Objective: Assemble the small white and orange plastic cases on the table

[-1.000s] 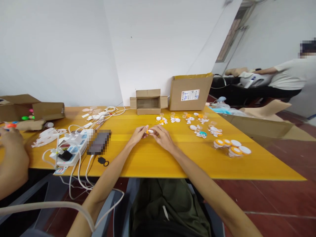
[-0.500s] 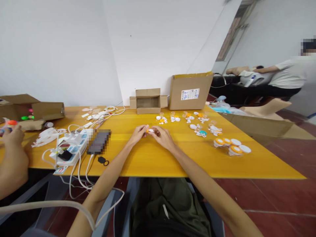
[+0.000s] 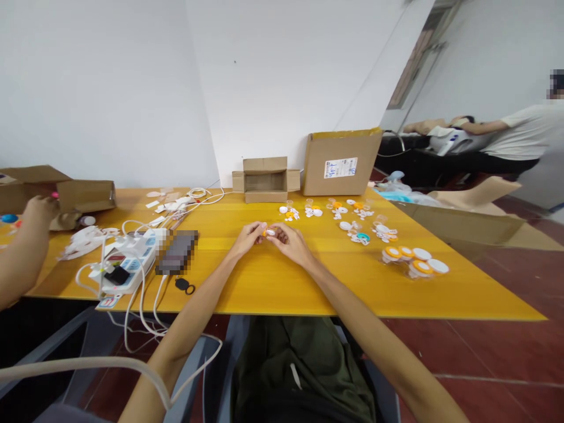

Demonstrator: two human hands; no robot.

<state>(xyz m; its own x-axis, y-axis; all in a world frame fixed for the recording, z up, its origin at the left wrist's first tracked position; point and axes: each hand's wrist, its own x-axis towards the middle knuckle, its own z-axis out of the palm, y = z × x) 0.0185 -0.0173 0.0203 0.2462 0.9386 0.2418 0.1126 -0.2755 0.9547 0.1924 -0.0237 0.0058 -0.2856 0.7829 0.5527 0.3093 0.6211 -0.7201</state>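
Observation:
Above the middle of the yellow table, my left hand (image 3: 249, 239) and my right hand (image 3: 288, 242) meet, both with fingers pinched on one small orange and white plastic piece (image 3: 269, 232). Fingers cover much of it, so its exact kind is unclear. To the right lie clusters of small white, orange and clear plastic parts (image 3: 289, 212), one with a teal ring (image 3: 362, 238). Nearer me on the right stand several clear cups with white and orange lids (image 3: 422, 267).
An open small carton (image 3: 265, 182) and a large cardboard box (image 3: 341, 164) stand at the back. Left are a power strip (image 3: 132, 264) with cables, a phone (image 3: 177, 252) and a black ring holder (image 3: 184, 286). A co-worker's arm (image 3: 26, 252) reaches toward another carton (image 3: 88, 195).
My hands stay almost in place, with the small piece turned slightly between the fingers. At the left, the co-worker's hand has moved away from me to the carton.

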